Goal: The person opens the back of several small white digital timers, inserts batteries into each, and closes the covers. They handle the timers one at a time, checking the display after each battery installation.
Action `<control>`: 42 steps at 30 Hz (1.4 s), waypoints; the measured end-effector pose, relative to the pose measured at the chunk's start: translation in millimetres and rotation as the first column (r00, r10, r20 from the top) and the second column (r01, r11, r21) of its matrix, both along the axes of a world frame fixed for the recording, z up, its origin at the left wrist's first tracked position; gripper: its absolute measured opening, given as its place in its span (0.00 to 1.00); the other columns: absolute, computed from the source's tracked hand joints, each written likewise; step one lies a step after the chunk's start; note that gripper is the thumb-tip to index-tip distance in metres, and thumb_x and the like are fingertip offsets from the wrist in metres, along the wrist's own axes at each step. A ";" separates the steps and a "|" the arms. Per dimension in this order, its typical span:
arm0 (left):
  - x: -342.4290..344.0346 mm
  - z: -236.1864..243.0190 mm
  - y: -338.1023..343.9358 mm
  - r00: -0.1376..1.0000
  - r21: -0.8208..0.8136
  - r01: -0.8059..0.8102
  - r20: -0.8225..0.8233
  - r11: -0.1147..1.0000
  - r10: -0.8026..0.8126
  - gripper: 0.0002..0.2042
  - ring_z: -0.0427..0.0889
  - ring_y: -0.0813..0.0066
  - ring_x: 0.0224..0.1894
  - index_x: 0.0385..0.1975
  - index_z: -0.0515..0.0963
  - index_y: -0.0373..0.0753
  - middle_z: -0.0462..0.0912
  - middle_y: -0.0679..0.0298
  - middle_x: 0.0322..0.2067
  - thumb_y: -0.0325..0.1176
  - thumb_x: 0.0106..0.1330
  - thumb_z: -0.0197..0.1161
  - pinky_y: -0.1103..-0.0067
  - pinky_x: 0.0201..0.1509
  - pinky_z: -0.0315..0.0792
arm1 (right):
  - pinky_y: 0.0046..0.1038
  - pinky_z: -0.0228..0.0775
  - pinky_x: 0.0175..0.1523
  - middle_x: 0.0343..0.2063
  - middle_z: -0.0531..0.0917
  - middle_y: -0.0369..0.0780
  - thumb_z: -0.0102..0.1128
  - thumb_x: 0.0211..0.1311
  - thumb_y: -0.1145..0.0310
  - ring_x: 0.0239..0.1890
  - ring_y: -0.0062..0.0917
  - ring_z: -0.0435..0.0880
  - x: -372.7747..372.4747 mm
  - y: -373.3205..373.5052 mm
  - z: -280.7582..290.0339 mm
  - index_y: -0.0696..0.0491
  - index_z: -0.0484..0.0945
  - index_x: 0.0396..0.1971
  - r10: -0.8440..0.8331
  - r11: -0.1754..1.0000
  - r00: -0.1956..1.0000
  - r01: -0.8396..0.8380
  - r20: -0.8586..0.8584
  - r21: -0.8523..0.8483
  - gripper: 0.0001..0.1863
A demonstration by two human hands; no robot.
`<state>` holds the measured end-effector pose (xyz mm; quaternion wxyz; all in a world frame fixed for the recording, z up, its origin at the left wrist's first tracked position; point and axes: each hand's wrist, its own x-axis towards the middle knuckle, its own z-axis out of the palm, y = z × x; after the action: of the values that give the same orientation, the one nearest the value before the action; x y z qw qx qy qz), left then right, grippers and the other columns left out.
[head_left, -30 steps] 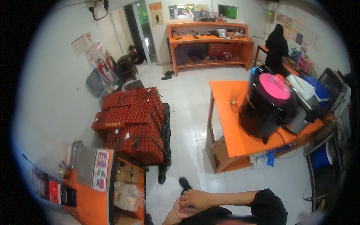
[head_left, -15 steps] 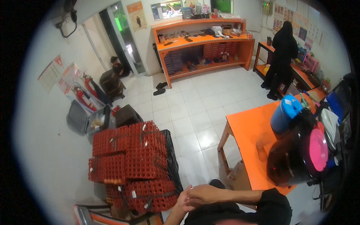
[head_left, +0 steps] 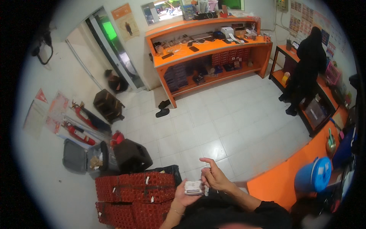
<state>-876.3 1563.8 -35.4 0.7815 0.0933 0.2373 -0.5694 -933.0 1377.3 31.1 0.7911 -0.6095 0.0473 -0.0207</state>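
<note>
My left hand [head_left: 183, 196] is closed around a small, flat, whitish rectangular thing with dark edges [head_left: 194, 187], palm turned up; its exact kind is too small to make out. Just to the right of it, my right hand [head_left: 214, 177] is raised, the index finger stretched out to the left and the other fingers partly bent. I see nothing held in that right hand. Left of my hands, near my body, stand stacked bundles of red egg trays [head_left: 133, 187], strapped with dark bands.
An orange table [head_left: 267, 187] at right bears a blue lidded bucket [head_left: 305, 177]. Ahead are an orange counter [head_left: 209, 49] and a person in black [head_left: 310, 65]; another person [head_left: 114, 82] is low by the door. Black stools [head_left: 131, 154], an open grey bin [head_left: 95, 156] and fire extinguishers [head_left: 78, 133] line the left.
My hands were clasped together; now they are apart, the whitish thing showing in the left and the right index finger extended. The view has shifted, bringing the counter and stools nearer.
</note>
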 end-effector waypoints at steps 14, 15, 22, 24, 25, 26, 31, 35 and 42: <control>432.3 -54.3 -258.9 1.000 -0.069 -0.007 -0.030 0.998 0.005 0.35 0.75 0.53 0.48 0.60 0.63 0.27 0.73 0.44 0.52 0.57 0.72 0.29 0.62 0.57 0.68 | 0.17 0.56 0.24 0.21 0.68 0.31 0.40 0.73 0.66 0.20 0.13 0.61 363.1 -251.8 -68.5 0.53 0.61 0.48 0.014 0.997 0.969 0.006 -0.248 0.080 0.10; 466.9 -47.1 -285.4 0.999 -0.066 0.019 -0.028 0.998 -0.021 0.35 0.75 0.53 0.48 0.60 0.63 0.28 0.73 0.45 0.52 0.57 0.71 0.30 0.62 0.57 0.69 | 0.16 0.56 0.24 0.22 0.69 0.32 0.41 0.73 0.66 0.19 0.12 0.61 382.6 -270.7 -63.4 0.53 0.60 0.50 -0.035 0.999 0.973 0.041 -0.228 0.024 0.11; 662.6 -14.1 -505.0 0.895 -0.084 0.412 0.226 0.907 -0.385 0.36 0.76 0.53 0.48 0.62 0.61 0.29 0.72 0.46 0.54 0.59 0.71 0.33 0.64 0.56 0.70 | 0.15 0.53 0.18 0.29 0.77 0.36 0.48 0.72 0.67 0.12 0.11 0.58 480.0 -442.6 -70.1 0.51 0.52 0.61 -0.501 0.809 0.790 0.572 -0.353 0.131 0.23; 701.4 -17.4 -566.4 0.878 -0.079 0.438 0.252 0.895 -0.407 0.36 0.77 0.55 0.47 0.61 0.63 0.30 0.73 0.47 0.53 0.60 0.71 0.34 0.64 0.55 0.71 | 0.15 0.52 0.18 0.29 0.77 0.36 0.48 0.72 0.66 0.12 0.11 0.57 507.6 -489.8 -86.5 0.50 0.51 0.62 -0.485 0.797 0.800 0.571 -0.352 0.198 0.24; 715.0 -21.7 -591.8 0.875 -0.101 0.448 0.256 0.889 -0.412 0.36 0.78 0.56 0.47 0.60 0.64 0.31 0.74 0.47 0.53 0.61 0.71 0.34 0.64 0.55 0.71 | 0.15 0.51 0.17 0.29 0.78 0.36 0.48 0.72 0.66 0.12 0.10 0.56 521.1 -515.1 -92.8 0.50 0.51 0.63 -0.480 0.780 0.788 0.584 -0.385 0.224 0.25; 725.4 -26.1 -613.0 0.883 -0.099 0.430 0.251 0.897 -0.396 0.36 0.77 0.56 0.47 0.60 0.64 0.31 0.74 0.47 0.53 0.60 0.71 0.33 0.64 0.55 0.71 | 0.15 0.51 0.18 0.29 0.78 0.36 0.48 0.72 0.66 0.12 0.10 0.56 537.4 -540.8 -99.1 0.50 0.52 0.62 -0.432 0.823 0.830 0.523 -0.353 0.223 0.24; 778.3 -41.5 -712.3 0.967 -0.158 0.247 0.104 0.956 -0.233 0.35 0.77 0.57 0.46 0.60 0.63 0.31 0.74 0.48 0.51 0.59 0.71 0.35 0.65 0.54 0.71 | 0.15 0.52 0.20 0.26 0.78 0.35 0.49 0.71 0.66 0.15 0.09 0.58 645.4 -696.4 -89.1 0.53 0.61 0.60 -0.249 0.968 0.938 0.234 -0.240 -0.089 0.21; 821.0 -37.8 -755.5 0.994 -0.142 0.111 0.040 0.984 -0.106 0.34 0.76 0.54 0.47 0.60 0.63 0.31 0.73 0.46 0.52 0.58 0.70 0.37 0.62 0.54 0.70 | 0.16 0.57 0.25 0.21 0.76 0.32 0.51 0.70 0.67 0.17 0.11 0.62 737.2 -797.4 -44.4 0.56 0.67 0.56 -0.216 0.939 0.945 0.131 -0.245 -0.319 0.18; 921.5 -34.9 -829.0 0.983 -0.044 -0.130 0.128 0.991 0.135 0.35 0.76 0.52 0.47 0.58 0.66 0.31 0.74 0.46 0.51 0.59 0.70 0.33 0.62 0.53 0.71 | 0.21 0.65 0.28 0.14 0.73 0.32 0.63 0.59 0.67 0.18 0.16 0.69 902.7 -935.6 15.7 0.56 0.72 0.52 -0.120 0.747 0.993 0.086 -0.006 -0.659 0.22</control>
<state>45.2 734.8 -70.3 0.8331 0.1006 0.1811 -0.5129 -30.3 441.7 46.8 0.5228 -0.8453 0.0896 -0.0648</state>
